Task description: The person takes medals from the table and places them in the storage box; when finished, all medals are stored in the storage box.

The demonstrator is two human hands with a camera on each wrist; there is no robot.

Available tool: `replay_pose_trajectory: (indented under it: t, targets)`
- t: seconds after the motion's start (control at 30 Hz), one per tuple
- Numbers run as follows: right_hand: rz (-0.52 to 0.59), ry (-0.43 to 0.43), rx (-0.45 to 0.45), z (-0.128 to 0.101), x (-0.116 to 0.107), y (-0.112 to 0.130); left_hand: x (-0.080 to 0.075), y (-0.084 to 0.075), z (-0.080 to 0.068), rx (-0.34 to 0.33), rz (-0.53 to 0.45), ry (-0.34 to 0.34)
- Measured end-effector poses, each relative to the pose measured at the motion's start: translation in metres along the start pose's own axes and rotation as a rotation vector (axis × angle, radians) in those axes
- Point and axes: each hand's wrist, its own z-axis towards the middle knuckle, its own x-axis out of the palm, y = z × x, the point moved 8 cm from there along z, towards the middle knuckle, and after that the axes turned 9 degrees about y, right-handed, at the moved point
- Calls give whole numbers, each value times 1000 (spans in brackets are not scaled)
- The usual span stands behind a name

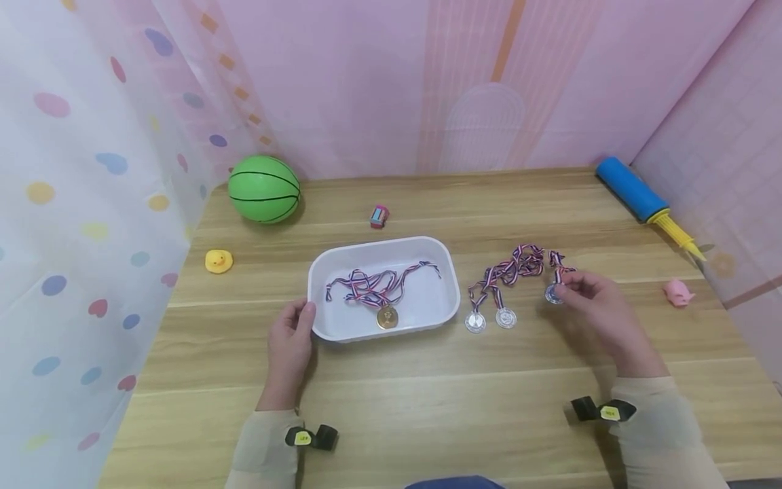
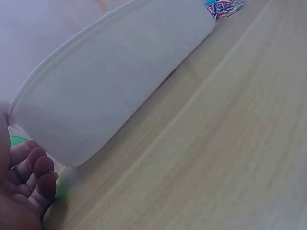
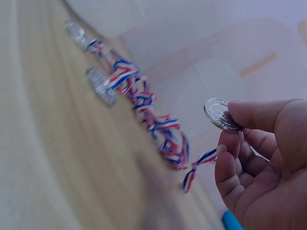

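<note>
A white plastic tray (image 1: 383, 246) holds a gold medal (image 1: 387, 317) with a red, white and blue ribbon (image 1: 373, 288). At the tray's left end is my left hand (image 1: 291, 336), its thumb over the rim and its curled fingers outside the wall. My right hand (image 1: 601, 312) pinches a silver medal (image 3: 220, 115) between thumb and fingers, tilted above the table, its striped ribbon (image 3: 195, 168) hanging beside the fingers. Two more silver medals, one nearer the tray (image 1: 475, 322) and one beside it (image 1: 506, 318), lie on the wood with their ribbons (image 1: 513, 267) bunched behind.
A green ball (image 1: 265, 189) and a yellow rubber duck (image 1: 218, 261) sit at the left. Behind the tray is a small pink and blue toy (image 1: 379, 216). To the right lie a blue and yellow hand pump (image 1: 647, 204) and a pink toy pig (image 1: 678, 293).
</note>
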Motion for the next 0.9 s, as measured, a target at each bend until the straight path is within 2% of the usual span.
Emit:
replay_pose_trajectory:
  t: [0.17, 0.3, 0.5, 0.67, 0.9]
  targets:
    - [149, -22, -69, -3, -1, 16, 0, -2, 0, -2, -5, 2]
    - [141, -31, -58, -5, -1, 27, 0, -2, -1, -1, -5, 4]
    - [64, -24, -37, -4, 5, 43, 0, -2, 0, 13, -6, -5]
    - [22, -50, 2, -3, 9, 54, 0, -1, 0, 29, -3, -13]
    - [95, -36, -81, 3, 17, 73, -1, -3, 0, 49, -11, -5]
